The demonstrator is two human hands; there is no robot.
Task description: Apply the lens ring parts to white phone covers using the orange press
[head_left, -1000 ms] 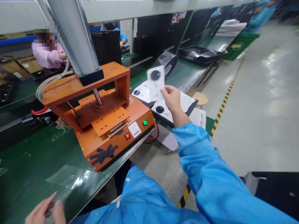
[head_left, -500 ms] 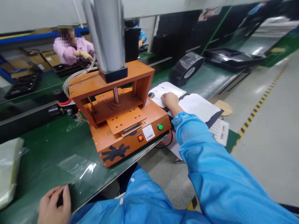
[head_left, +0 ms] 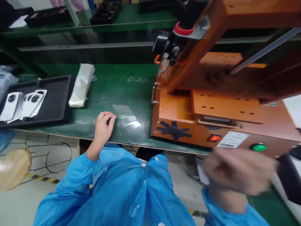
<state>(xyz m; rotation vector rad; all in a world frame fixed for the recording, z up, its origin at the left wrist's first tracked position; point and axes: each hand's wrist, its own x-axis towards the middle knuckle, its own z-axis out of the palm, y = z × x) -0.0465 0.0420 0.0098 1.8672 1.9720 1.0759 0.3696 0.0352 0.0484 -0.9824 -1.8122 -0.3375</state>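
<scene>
My left hand rests on the bench near its front edge, with the fingers curled in and the thumb close to the index finger. Whatever lies between those fingers, if anything, is hidden. Just right of its fingertips a clear plastic film lies flat on the green surface. My right hand is smeared by motion in front of the orange press machine, below its green button. Its fingers cannot be made out. Under the press plate a flat holder shows at the front.
On the left, a black tray holds several white cards with dark round holes. A wrapped plastic bundle lies beside it. A pressure gauge juts from the press's left side. A wooden stool stands at lower left.
My view has swung left and down. My right hand has come away from the white sheets right of the press to its front. My left hand remains curled on the bench.
</scene>
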